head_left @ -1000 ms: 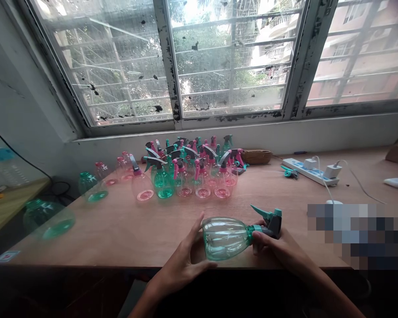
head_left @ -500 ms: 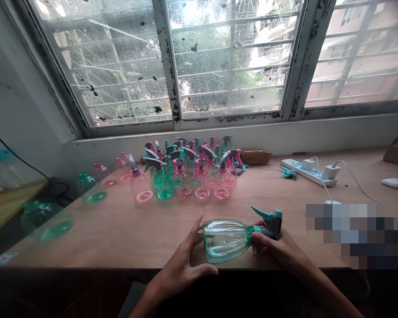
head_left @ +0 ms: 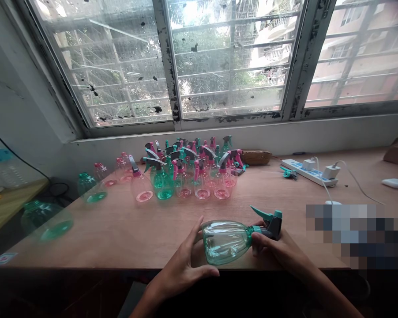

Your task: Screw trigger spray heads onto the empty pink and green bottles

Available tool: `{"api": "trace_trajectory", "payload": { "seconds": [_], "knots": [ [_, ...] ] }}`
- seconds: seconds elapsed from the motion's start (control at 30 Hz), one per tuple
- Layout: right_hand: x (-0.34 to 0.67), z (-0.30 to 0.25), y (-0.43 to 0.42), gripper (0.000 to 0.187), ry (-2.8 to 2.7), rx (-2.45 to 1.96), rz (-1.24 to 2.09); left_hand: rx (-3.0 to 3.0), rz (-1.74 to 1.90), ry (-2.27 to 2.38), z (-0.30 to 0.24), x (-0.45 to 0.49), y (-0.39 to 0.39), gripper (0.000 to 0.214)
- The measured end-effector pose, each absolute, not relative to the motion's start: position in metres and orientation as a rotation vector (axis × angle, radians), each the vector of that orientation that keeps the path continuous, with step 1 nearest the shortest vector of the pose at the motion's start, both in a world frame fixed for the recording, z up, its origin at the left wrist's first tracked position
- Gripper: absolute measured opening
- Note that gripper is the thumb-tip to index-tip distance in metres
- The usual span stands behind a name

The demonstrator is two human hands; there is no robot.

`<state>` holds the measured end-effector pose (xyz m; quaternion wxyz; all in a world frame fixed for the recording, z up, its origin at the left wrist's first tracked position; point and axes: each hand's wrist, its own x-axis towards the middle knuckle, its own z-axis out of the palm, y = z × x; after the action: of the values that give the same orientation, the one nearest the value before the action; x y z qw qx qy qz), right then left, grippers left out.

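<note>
The bottle [head_left: 226, 243] is held on its side over the near edge of the table [head_left: 119, 238], its neck [head_left: 249, 236] gripped by the right hand [head_left: 279, 245]; the left hand [head_left: 184, 264] is spread around the base [head_left: 205, 245], contact unclear. The clear, ribbed green plastic is judged light, thin-walled and slippery, best held by the narrow neck below the stiff spray head [head_left: 275, 225].

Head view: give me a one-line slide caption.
Green spray bottle held sideways, right hand at its neck, left hand by its base, before grouped pink and green bottles.
</note>
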<state>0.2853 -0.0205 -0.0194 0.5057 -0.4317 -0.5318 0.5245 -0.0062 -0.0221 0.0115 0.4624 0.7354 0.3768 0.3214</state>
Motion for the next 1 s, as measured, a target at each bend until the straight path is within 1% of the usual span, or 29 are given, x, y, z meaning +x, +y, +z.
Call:
{"api": "trace_trajectory", "payload": {
  "seconds": [0.1,0.27,0.43,0.6,0.73,0.87,0.9,1.0],
  "knots": [
    [0.285,-0.019,-0.02,0.042,-1.283,-1.042,1.266,1.814,0.788,0.921,0.011,-0.007,-0.021,0.099],
    [0.286,-0.019,-0.02,0.041,-1.281,-1.035,1.267,1.883,0.835,0.91,0.005,-0.008,-0.018,0.097],
    [0.284,-0.018,-0.022,0.04,-1.277,-1.025,1.255,1.845,0.786,0.911,0.012,-0.007,-0.018,0.108],
    [0.283,-0.016,-0.022,0.042,-1.269,-1.047,1.251,1.855,0.786,0.982,0.015,-0.006,-0.02,0.101],
    [0.284,-0.017,-0.02,0.044,-1.282,-1.039,1.265,1.861,0.823,0.902,0.012,-0.005,-0.02,0.098],
    [0.285,-0.018,-0.019,0.042,-1.296,-1.033,1.261,1.834,0.814,0.892,0.012,-0.006,-0.019,0.111],
    [0.285,-0.018,-0.019,0.042,-1.294,-1.031,1.261,1.83,0.81,0.909,0.012,-0.006,-0.019,0.11],
    [0.284,-0.017,-0.02,0.044,-1.286,-1.036,1.256,1.817,0.8,0.961,0.011,-0.007,-0.017,0.101]
  ]
}}
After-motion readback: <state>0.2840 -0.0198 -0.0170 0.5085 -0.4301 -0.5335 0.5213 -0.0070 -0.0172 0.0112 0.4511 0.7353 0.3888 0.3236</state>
